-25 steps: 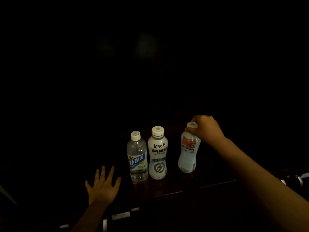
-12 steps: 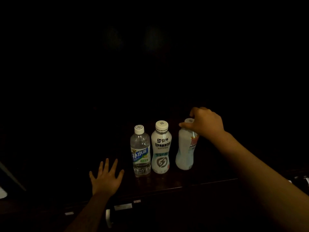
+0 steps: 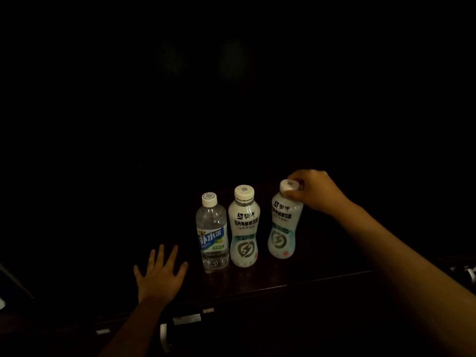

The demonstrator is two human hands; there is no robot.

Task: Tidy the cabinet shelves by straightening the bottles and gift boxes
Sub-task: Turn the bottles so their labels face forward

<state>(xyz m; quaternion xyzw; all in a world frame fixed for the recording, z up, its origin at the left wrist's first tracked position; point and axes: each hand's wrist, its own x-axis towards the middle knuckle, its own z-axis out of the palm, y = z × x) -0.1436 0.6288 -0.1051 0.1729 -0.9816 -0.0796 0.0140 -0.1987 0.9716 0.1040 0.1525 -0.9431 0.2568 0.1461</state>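
Three bottles stand on a dark wooden shelf [image 3: 296, 276], and almost everything around them is lost in blackness. On the left is a clear bottle [image 3: 212, 233] with a blue and green label and a white cap; just beside it on its right stands a milky white bottle [image 3: 244, 228] with black characters and a round lightning mark, upright, with only a thin gap between the two.

A second white bottle [image 3: 283, 222] of the same kind stands apart to the right, a wider gap separating it from the middle one. It leans a little, its top tipped toward the right. The right hand [image 3: 313, 191] grasps it at the neck and cap, fingers curled round the far side and the thumb pressed under the cap (whose top shows a small grey square).

The left hand [image 3: 161, 274] lies flat and empty on the shelf near its front edge, fingers spread, just left of the clear bottle but not touching it.

Below the shelf edge a few pale strips [image 3: 186, 319] catch the light; what they are cannot be told.
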